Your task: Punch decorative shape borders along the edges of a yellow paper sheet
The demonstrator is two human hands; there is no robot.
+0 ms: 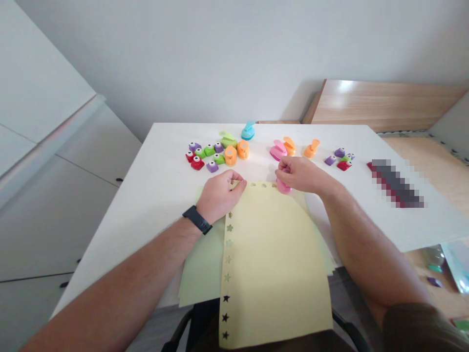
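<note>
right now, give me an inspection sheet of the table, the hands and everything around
surface: white table, paper overhanging its near edge
job's things: yellow sheet, star, flower and crown holes down its left side; pale green sheets beneath; pink craft punch at the yellow sheet's top edge
clutter: other craft punches farther back; pixelated dark-and-red object at right
fingers: left hand pinches the yellow sheet near its top-left corner; right hand grips the pink craft punch
cables: nothing seen
surroundings: white cabinets left, wall ahead
</note>
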